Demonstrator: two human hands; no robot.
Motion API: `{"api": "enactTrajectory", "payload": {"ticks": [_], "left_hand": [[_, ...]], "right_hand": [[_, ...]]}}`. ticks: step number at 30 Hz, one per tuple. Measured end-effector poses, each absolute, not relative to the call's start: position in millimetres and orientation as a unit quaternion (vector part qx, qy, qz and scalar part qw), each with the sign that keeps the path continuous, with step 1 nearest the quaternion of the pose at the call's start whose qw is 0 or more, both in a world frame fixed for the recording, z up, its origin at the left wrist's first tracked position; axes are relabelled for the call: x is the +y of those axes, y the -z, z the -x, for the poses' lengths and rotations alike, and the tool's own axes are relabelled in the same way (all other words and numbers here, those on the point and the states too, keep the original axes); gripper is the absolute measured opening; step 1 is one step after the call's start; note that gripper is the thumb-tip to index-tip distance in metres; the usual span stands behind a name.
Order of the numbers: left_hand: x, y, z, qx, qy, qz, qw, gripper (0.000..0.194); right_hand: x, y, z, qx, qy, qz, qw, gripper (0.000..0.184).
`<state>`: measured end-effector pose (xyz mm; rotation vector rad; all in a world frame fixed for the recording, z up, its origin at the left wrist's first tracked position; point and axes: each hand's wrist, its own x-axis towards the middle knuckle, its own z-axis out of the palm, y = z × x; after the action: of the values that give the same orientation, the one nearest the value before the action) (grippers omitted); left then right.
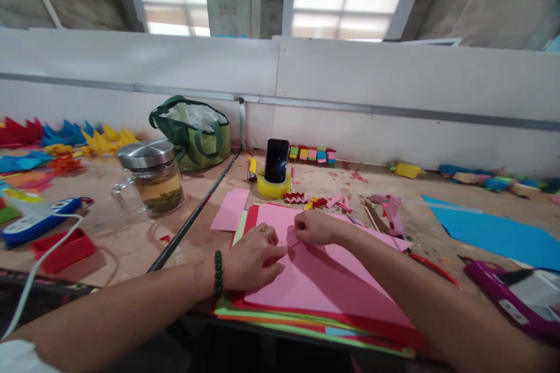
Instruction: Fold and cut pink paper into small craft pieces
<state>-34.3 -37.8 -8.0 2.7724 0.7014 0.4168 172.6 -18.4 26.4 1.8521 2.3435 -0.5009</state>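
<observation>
A stack of coloured paper sheets lies in front of me, with pink paper (324, 285) on top. Over it my right hand (317, 227) is closed, its fingertips pinched on a piece of pink paper (286, 237) whose outline blends into the sheet beneath. My left hand (256, 259), with a ring and a green bead bracelet (218, 274), rests on the stack. Its fingers are bent and hold the near left edge of the same piece. Part of that piece is hidden under the fingers.
Beyond the stack, a phone (277, 161) leans in a yellow tape roll (273, 186). A pink glue gun (391, 213) lies right, near blue paper (494, 230) and a purple tool (511, 297). Left are a glass tea mug (157, 183), green bag (205, 143) and red paper box (63, 249).
</observation>
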Motion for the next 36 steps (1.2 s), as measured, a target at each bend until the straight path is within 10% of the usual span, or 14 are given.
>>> {"api": "enactTrajectory", "payload": {"ticks": [5,36], "left_hand": [[-35,7,35,0.239,-0.142,-0.951,0.133,0.019],[-33,5,37,0.225,-0.122,-0.958,0.133,0.019]], "right_hand": [[11,-28,-168,0.743,0.260,-0.605,0.120,0.049],[15,-28,-158,0.736,0.339,-0.583,0.066,0.024]]}}
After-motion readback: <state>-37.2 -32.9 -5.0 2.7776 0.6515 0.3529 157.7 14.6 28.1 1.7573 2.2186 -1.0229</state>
